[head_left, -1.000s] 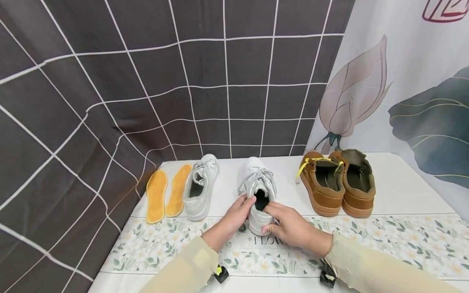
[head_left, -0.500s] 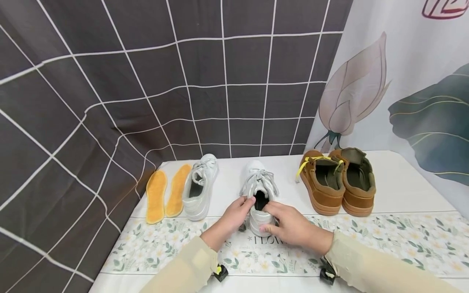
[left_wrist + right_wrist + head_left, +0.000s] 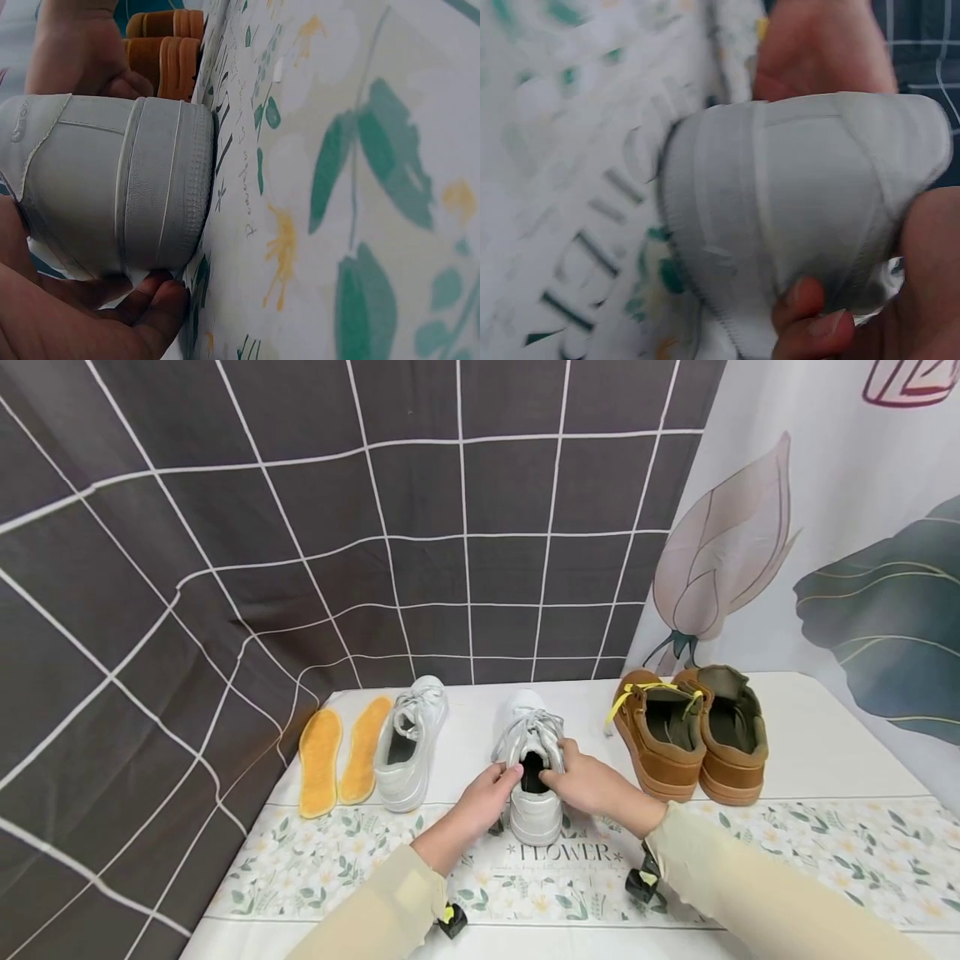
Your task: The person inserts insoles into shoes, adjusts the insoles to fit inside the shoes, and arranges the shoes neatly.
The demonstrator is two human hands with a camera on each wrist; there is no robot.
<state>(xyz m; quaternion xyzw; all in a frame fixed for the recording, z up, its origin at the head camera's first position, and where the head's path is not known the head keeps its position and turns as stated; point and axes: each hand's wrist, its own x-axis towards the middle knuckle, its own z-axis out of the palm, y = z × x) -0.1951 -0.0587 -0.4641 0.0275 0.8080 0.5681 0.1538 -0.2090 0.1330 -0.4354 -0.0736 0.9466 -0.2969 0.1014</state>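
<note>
A white sneaker (image 3: 536, 818) with silvery laces stands heel toward me on the table, its dark opening facing up. My left hand (image 3: 483, 797) grips its left side, thumb at the collar and fingers low along the sole, as the left wrist view shows. On the other side my right hand (image 3: 588, 783) holds the collar with the thumb at the opening's edge and fingers against the outer wall. In the right wrist view the sneaker's heel (image 3: 802, 172) lies between both hands. The shoe's inside is mostly dark.
Left of the held shoe stands the other white sneaker (image 3: 411, 747), beside two orange insoles (image 3: 320, 764). A pair of brown shoes (image 3: 667, 752), one with yellow laces, stands to the right. A dark gridded curtain (image 3: 420, 568) hangs behind the white table (image 3: 817, 743).
My right hand has shifted from the back of the heel forward along the sneaker's right side, uncovering the heel. The left hand has kept its grip.
</note>
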